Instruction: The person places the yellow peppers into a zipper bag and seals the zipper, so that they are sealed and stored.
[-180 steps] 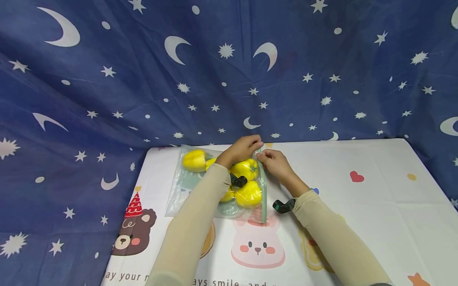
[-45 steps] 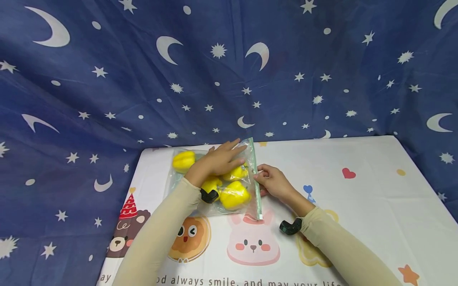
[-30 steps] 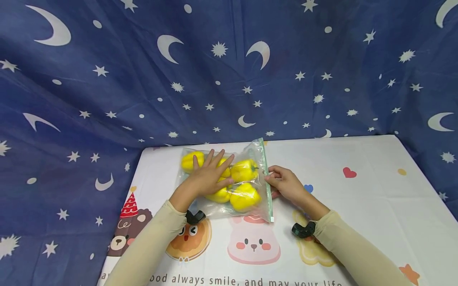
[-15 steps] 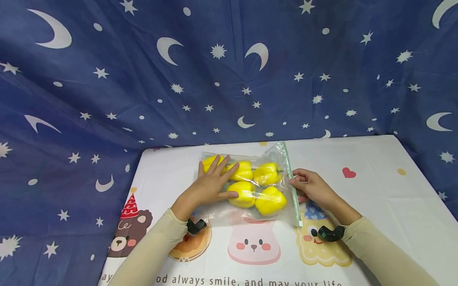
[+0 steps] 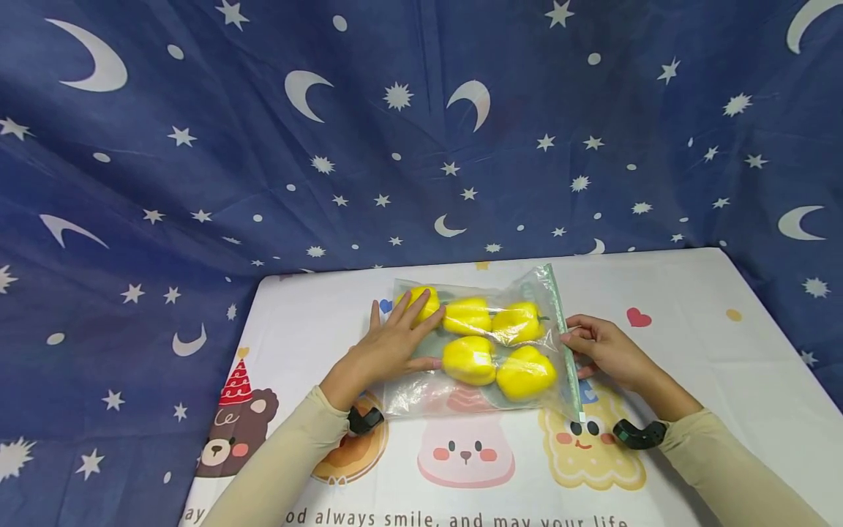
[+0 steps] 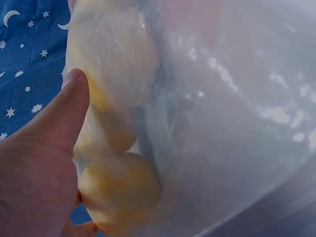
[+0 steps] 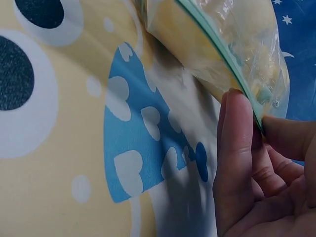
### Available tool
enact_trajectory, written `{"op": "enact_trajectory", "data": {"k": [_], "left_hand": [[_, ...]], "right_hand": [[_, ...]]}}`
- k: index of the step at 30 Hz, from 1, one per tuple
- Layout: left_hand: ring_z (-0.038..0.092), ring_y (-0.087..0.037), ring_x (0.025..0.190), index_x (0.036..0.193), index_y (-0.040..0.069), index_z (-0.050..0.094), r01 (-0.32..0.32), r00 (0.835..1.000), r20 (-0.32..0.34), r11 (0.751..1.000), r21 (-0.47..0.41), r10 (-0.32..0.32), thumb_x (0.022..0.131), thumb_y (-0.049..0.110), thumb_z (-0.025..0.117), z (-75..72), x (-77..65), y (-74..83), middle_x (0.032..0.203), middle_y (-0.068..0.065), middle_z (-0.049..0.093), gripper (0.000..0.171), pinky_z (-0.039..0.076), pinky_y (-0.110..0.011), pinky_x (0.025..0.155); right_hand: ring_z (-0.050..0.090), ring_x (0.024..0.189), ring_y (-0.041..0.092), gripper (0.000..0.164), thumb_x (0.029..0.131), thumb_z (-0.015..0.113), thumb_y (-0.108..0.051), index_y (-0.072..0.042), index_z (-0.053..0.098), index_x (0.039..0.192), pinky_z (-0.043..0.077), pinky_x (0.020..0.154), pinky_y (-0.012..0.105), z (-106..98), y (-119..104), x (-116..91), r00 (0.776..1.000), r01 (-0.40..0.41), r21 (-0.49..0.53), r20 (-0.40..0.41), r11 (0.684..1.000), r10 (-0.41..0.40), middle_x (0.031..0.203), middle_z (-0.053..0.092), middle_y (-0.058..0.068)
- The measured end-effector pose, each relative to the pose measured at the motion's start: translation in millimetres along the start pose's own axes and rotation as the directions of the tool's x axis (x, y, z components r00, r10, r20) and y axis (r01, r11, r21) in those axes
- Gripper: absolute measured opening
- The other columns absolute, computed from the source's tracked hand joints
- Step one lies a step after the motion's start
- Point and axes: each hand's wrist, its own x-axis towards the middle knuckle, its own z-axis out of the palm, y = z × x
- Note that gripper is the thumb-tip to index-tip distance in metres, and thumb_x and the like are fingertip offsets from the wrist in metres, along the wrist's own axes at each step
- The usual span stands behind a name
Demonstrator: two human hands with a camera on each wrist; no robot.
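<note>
A clear zip-top bag (image 5: 421,399) lies on the table with several yellow bell peppers (image 5: 469,360) inside. Its green zip strip (image 5: 564,344) runs down the right side, the far end raised a little. My right hand (image 5: 612,351) pinches the middle of that strip between thumb and fingers; the right wrist view shows the strip (image 7: 217,42) running into the pinch. Over the bag's left end, my left hand (image 5: 382,351) rests with spread fingers, the fingertips on the leftmost pepper (image 5: 426,298). In the left wrist view the thumb (image 6: 69,106) lies against the plastic beside the peppers.
A white tablecloth (image 5: 724,380) with printed cartoon figures and lettering covers the table. Behind it and along the left hangs a dark blue curtain (image 5: 369,132) with moons and stars. Each wrist wears a black camera mount (image 5: 639,434).
Both hands were at the zip strip's far end. The left hand has moved onto the peppers, the right to the strip's middle. Bag and right hand have shifted right.
</note>
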Motion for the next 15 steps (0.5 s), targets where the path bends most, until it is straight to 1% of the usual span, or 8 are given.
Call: {"op": "enact_trajectory", "data": {"k": [7,11,13,15], "left_hand": [[0.003,-0.038,0.16,0.165,0.036,0.012,0.007,1.0,0.004,1.0,-0.004,-0.007,0.092,0.074,0.052,0.3,-1.3,0.3,0.174,-0.003,-0.002,0.091,0.008,-0.084,0.111],[0.005,-0.039,0.16,0.165,0.036,0.013,0.014,1.0,-0.002,1.0,-0.016,-0.014,0.092,0.074,0.053,-0.2,-3.0,-0.8,0.174,-0.003,-0.002,0.091,0.007,-0.084,0.112],[0.005,-0.039,0.16,0.165,0.037,0.013,0.025,1.0,-0.006,1.0,-0.015,-0.025,0.092,0.073,0.053,-0.9,-4.9,-1.6,0.174,-0.003,-0.002,0.09,0.007,-0.083,0.112],[0.004,-0.038,0.16,0.164,0.037,0.013,0.035,0.999,-0.013,0.999,-0.016,-0.035,0.094,0.071,0.053,-2.0,-7.5,-2.7,0.174,-0.002,-0.002,0.088,0.006,-0.083,0.112]], "right_hand": [[0.06,0.078,0.018,0.049,0.102,0.064,-0.031,0.0,0.049,0.135,0.063,0.064,0.039,-3.1,0.4,0.5,1.0,-0.011,0.018,0.021,1.0,0.011,0.093,0.06,0.006],[0.065,0.081,0.019,0.052,0.104,0.059,-0.035,0.0,0.046,0.141,0.064,0.07,0.04,-9.2,0.3,-1.2,0.999,-0.039,0.023,0.024,0.999,0.039,0.098,0.063,0.008],[0.067,0.084,0.02,0.054,0.106,0.056,-0.037,0.0,0.045,0.143,0.064,0.073,0.039,-13.5,-0.9,-2.6,0.999,-0.044,0.019,0.012,0.999,0.044,0.104,0.063,0.011],[0.07,0.087,0.021,0.054,0.107,0.053,-0.037,0.0,0.045,0.145,0.064,0.076,0.037,-18.2,-4.2,-5.2,0.999,-0.032,0.006,-0.017,0.999,0.032,0.113,0.062,0.015]]}}
